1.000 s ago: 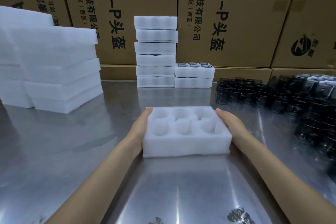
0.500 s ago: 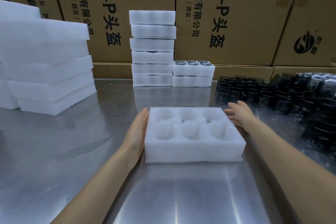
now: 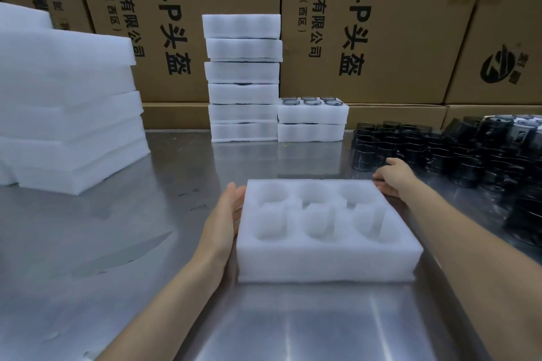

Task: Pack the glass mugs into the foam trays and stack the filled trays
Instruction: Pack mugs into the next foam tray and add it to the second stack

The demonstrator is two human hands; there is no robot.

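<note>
The left hand [image 3: 224,223] lies flat against the left short side of the foam tray [image 3: 325,255], fingers straight and together, palm pressed to the foam. The right hand [image 3: 394,177] is off the tray, just beyond its far right corner, fingers loosely extended toward the nearest of the glass mugs [image 3: 440,155]; it holds nothing, and whether the fingertips touch a mug cannot be told.

The tray sits on the steel table [image 3: 117,243] near the front, between the two forearms. Its long axis runs left to right, slightly skewed so the right end is nearer the camera. Six round pockets face up in two rows of three (all of them unfilled).

The mugs are dark, crowded together on the right side of the table, reaching from mid-depth back toward the wall. Behind the tray, well apart, stands a tall stack of trays [image 3: 243,79], and touching its right side a short stack of two [image 3: 312,121] whose top tray shows six mug rims. On the left is a pile of foam slabs [image 3: 67,108]. Cardboard cartons [image 3: 381,23] with printed characters form the backdrop. Nothing lies between the right hand and the mugs.
</note>
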